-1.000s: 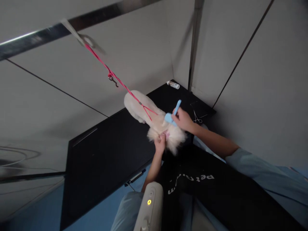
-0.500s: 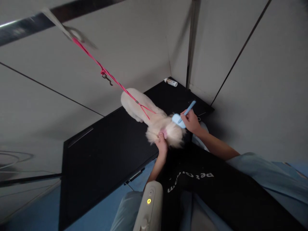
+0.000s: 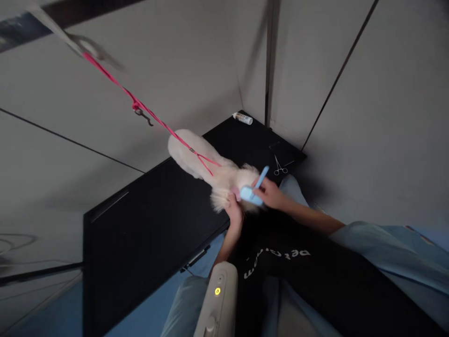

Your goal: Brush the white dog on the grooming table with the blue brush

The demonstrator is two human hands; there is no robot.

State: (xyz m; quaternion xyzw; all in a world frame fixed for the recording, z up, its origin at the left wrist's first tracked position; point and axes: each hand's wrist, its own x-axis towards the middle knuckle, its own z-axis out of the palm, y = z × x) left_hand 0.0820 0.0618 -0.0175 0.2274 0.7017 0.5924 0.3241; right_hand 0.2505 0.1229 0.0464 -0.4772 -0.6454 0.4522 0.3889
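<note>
A cream-white dog [image 3: 192, 152] is on the black grooming table [image 3: 147, 220], its fluffy head toward me. A pink loop leash [image 3: 164, 125] runs down to its neck. My left hand [image 3: 234, 209] is closed on the near side of the dog's head, by a pink patch of skin or ear; the fingertips are partly buried in fur. My right hand [image 3: 270, 193] grips a light-blue slicker brush [image 3: 250, 194] by its handle. The brush's head lies against the fur on the dog's head, just right of my left fingers, and its bristles are hidden.
A white bottle [image 3: 242, 118] lies at the table's far corner. Scissor-shaped forceps [image 3: 280, 166] rest near the right edge. The leash hangs from a metal bar [image 3: 21, 29] at upper left, with a loose hook [image 3: 143, 116]. A pale device with a yellow light [image 3: 217, 299] stands close below me.
My right hand has moved the brush down and left across the dog's head, closer to my left hand. The forceps now show more fully. The view has shifted slightly.
</note>
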